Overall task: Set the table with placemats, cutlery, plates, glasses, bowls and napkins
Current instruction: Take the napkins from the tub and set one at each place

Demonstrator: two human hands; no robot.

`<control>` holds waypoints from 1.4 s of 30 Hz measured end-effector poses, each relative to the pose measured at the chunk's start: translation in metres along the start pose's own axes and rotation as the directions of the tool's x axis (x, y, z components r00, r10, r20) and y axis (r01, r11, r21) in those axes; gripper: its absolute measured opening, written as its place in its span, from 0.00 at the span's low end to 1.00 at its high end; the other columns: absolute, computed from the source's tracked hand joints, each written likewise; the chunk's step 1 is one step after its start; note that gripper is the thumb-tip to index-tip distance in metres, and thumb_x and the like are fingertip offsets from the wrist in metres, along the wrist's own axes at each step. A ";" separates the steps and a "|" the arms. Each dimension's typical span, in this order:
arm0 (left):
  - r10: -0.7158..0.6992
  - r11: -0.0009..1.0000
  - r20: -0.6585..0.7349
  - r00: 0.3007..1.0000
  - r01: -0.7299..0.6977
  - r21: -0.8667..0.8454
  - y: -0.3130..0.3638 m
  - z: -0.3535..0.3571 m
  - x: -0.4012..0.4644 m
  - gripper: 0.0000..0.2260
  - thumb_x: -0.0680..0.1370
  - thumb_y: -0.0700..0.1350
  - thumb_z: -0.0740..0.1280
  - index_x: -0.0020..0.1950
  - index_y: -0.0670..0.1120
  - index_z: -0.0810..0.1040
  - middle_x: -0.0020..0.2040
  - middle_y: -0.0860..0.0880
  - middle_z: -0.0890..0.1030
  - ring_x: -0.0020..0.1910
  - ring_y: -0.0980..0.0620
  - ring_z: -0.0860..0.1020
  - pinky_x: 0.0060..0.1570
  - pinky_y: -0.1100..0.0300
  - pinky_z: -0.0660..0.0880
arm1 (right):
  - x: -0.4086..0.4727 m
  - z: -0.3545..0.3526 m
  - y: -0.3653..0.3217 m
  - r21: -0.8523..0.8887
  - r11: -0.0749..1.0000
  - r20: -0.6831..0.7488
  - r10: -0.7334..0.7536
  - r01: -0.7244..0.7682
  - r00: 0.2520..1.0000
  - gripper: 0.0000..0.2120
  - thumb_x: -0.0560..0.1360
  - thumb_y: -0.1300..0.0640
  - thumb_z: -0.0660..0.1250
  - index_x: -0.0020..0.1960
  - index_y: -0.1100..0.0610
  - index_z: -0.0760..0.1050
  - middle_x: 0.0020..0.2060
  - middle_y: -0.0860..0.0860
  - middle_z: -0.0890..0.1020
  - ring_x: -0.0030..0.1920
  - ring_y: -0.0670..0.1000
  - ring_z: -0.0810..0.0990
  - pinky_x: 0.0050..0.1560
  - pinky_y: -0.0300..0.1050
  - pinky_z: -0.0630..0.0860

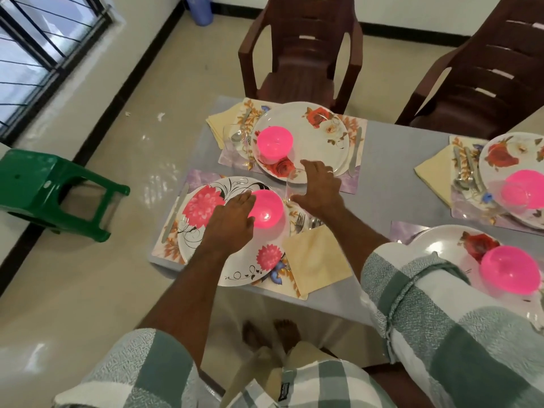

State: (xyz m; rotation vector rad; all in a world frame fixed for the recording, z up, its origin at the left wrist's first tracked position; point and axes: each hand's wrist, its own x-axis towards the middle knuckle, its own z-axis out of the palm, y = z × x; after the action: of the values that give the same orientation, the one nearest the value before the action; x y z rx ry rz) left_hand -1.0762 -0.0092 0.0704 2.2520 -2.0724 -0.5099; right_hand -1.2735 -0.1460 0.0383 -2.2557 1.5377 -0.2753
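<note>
Pink translucent plastic bowl (266,208) sits on the flower-printed white plate (206,231) at the table's near-left corner; the left hand (232,214) touches its rim, fingers loosely extended. Just right, the right hand (316,187) curls round a clear drinking glass (290,184), seemingly placing it. Next: release gently.
</note>
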 end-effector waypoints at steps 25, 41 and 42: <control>0.029 0.989 -0.128 0.991 -0.048 -0.141 -0.043 0.033 -0.007 0.09 0.78 0.41 0.67 0.56 0.41 0.82 0.50 0.42 0.85 0.52 0.39 0.79 0.52 0.45 0.76 | -0.080 0.072 -0.069 -0.079 0.992 0.031 0.100 -0.098 0.994 0.25 0.71 0.52 0.75 0.66 0.48 0.72 0.59 0.56 0.74 0.59 0.59 0.76 0.57 0.57 0.71; 0.113 0.964 -0.047 0.993 -0.121 -0.236 0.004 0.067 -0.040 0.06 0.80 0.46 0.63 0.47 0.44 0.76 0.43 0.46 0.79 0.41 0.43 0.78 0.39 0.51 0.75 | -0.165 0.073 -0.012 -0.140 0.960 0.082 0.254 -0.241 0.964 0.32 0.68 0.39 0.73 0.66 0.52 0.68 0.61 0.53 0.74 0.57 0.57 0.75 0.52 0.55 0.70; 0.104 0.963 -0.030 0.994 -0.108 -0.247 0.011 0.070 -0.044 0.07 0.80 0.47 0.63 0.47 0.45 0.76 0.43 0.46 0.79 0.42 0.43 0.79 0.40 0.51 0.75 | -0.171 0.077 -0.013 -0.150 0.956 0.089 0.268 -0.254 0.959 0.34 0.68 0.37 0.73 0.66 0.53 0.68 0.61 0.53 0.74 0.57 0.57 0.75 0.51 0.55 0.71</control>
State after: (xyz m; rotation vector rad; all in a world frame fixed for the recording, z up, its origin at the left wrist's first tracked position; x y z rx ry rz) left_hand -1.1075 0.0456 0.0161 1.9883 -1.9806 -0.6979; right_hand -1.2982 0.0321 -0.0159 -2.0939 1.8203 0.0290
